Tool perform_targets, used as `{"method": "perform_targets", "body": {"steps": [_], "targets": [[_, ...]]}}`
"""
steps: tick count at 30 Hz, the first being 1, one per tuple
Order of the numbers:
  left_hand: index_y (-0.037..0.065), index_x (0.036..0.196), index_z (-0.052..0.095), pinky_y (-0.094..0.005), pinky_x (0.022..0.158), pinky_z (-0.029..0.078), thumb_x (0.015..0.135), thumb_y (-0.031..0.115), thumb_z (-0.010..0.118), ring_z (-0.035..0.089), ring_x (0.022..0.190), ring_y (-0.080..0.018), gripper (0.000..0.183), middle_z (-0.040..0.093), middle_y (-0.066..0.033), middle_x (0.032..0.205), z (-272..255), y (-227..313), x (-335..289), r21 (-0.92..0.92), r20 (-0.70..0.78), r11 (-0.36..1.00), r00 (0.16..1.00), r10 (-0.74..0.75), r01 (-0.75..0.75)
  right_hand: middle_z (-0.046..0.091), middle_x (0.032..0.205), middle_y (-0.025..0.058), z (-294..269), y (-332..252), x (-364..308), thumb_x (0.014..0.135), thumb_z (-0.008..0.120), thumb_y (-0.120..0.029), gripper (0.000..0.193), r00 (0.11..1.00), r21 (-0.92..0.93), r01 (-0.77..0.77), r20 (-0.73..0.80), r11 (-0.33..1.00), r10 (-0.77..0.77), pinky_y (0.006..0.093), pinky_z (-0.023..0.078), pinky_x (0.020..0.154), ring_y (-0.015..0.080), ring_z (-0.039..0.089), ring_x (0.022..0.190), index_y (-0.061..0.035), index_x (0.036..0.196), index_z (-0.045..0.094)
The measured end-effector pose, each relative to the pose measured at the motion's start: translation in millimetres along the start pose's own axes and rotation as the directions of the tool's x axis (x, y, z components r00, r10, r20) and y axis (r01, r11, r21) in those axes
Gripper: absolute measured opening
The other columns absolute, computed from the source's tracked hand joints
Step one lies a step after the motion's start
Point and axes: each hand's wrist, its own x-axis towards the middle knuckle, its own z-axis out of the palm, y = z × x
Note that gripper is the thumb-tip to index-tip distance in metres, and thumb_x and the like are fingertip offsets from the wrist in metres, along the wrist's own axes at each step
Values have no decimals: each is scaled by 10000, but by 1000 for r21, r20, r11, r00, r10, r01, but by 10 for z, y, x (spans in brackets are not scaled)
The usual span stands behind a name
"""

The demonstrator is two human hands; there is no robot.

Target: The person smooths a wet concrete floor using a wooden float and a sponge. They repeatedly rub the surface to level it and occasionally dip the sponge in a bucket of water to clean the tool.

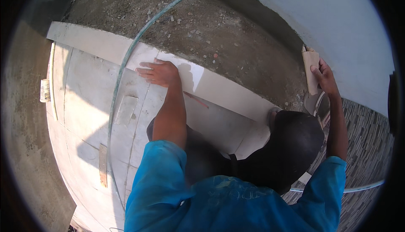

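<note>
My left hand [159, 72] lies flat with its fingers stretched out, on a long strip of pale tiles [236, 93] along the edge of bare, gritty ground. It holds nothing. At the right, my right hand [324, 76] is closed on a tan, narrow flat piece [311, 61], held roughly upright beside the lower edge of the white wall. Whether that piece is wood or folded cardboard I cannot tell. Below my left hand a thin reddish stick [196, 100] lies beside the tile strip.
A pale green hose [134, 42] crosses the tiles and bare ground [202, 33]. On the tiled floor lie a small flat rectangular piece [126, 109] and a wooden strip [103, 165]. A white wall [329, 17] bounds the right. Grey patterned flooring [363, 135] spreads below it.
</note>
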Motion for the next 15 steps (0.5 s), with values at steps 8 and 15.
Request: {"method": "perform_targets", "body": {"steps": [8, 15], "targets": [[-37, 1566, 99, -637, 1151, 251, 1019, 475, 422, 88, 1507, -493, 816, 24, -340, 1618, 190, -315, 308, -47, 90, 993, 989, 115, -111, 641, 1014, -7, 267, 238, -598, 988, 608, -321, 405, 993, 111, -115, 8, 987, 114, 253, 461, 815, 66, 577, 885, -49, 1287, 592], [-26, 1575, -28, -641, 1192, 27, 989, 572, 437, -46, 1530, -439, 958, -102, -243, 1653, 0, -738, 493, -37, 456, 946, 836, 304, -323, 654, 963, -1, 1430, 1487, 57, 976, 600, -298, 318, 961, 195, -180, 244, 964, 131, 302, 486, 776, 95, 593, 842, -78, 1203, 627]]}}
